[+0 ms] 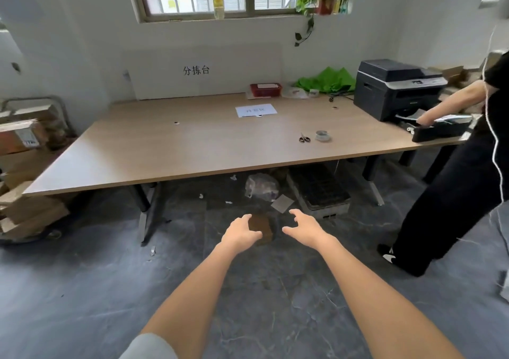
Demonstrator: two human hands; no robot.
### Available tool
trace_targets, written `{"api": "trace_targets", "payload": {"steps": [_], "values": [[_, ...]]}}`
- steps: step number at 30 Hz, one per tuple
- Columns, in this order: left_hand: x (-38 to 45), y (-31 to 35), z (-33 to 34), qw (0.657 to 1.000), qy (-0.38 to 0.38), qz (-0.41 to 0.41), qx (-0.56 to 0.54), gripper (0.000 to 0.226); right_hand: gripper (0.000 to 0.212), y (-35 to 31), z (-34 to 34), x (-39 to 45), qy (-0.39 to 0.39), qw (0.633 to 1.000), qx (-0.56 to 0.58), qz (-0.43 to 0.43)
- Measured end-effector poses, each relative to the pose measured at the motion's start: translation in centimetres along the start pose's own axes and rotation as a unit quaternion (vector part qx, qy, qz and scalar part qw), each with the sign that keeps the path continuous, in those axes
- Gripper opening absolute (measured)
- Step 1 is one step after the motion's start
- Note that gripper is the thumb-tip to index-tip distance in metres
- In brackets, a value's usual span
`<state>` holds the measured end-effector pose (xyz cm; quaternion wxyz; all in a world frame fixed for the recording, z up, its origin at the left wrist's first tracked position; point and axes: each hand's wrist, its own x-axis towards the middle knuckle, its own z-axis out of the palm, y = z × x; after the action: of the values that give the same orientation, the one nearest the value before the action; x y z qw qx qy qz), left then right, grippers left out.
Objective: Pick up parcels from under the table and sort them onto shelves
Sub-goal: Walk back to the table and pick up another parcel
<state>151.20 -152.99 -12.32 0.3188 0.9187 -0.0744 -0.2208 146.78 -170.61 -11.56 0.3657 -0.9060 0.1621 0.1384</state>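
A small brown cardboard parcel (262, 227) lies on the dark floor in front of the wooden table (165, 149). My left hand (239, 233) hovers at its left side and partly covers it, fingers spread. My right hand (305, 227) is a little to the parcel's right, fingers apart and curled, apart from it. Neither hand holds anything. Under the table lie a clear plastic bag parcel (261, 186), a flat paper packet (281, 203) and a dark tray-like box (319, 190).
Another person in black (451, 193) stands at the right by a printer (396, 88). Scissors (304, 138) and a tape roll (322, 135) lie on the table. Stacked cardboard boxes (27, 165) fill the left side. Black table legs (143, 201) stand near the parcels.
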Motion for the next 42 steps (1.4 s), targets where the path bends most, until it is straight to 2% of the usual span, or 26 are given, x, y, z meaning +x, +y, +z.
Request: {"api": "trace_targets", "payload": {"steps": [6, 11, 15, 20, 24, 28, 35, 42], "values": [[11.1, 3.1, -2.0, 0.999, -0.004, -0.02, -0.034, 0.068, 0.063, -1.5, -3.6, 12.2, -0.034, 0.999, -0.022, -0.015], [20.1, 3.1, -3.1, 0.998, -0.022, -0.045, -0.031, 0.068, 0.064, -2.4, -4.8, 21.5, -0.065, 0.997, -0.043, -0.021], [27.3, 2.6, -3.3, 0.999, -0.029, -0.041, 0.0, 0.068, 0.063, -2.6, -4.8, 28.5, -0.072, 0.996, -0.046, -0.015], [37.5, 0.8, -2.6, 0.996, -0.053, -0.064, -0.021, 0.068, 0.063, -1.2, -3.3, 38.5, -0.088, 0.995, -0.032, 0.018], [43.8, -2.5, 0.0, 0.993, -0.06, -0.101, -0.015, 0.068, 0.062, 1.5, 0.5, 44.9, -0.119, 0.992, -0.003, 0.049], [48.6, -6.7, 5.2, 0.983, -0.104, -0.151, -0.004, 0.069, 0.062, 5.7, 6.1, 50.5, -0.179, 0.981, -0.015, 0.068], [59.5, -14.8, 15.4, 0.986, -0.085, -0.145, -0.006, 0.066, 0.065, 15.4, 14.9, 63.2, -0.16, 0.984, 0.024, 0.081], [71.1, -25.7, 26.3, 0.987, -0.082, -0.137, 0.015, 0.074, 0.067, 25.2, 25.9, 74.4, -0.137, 0.988, 0.02, 0.067]]}}
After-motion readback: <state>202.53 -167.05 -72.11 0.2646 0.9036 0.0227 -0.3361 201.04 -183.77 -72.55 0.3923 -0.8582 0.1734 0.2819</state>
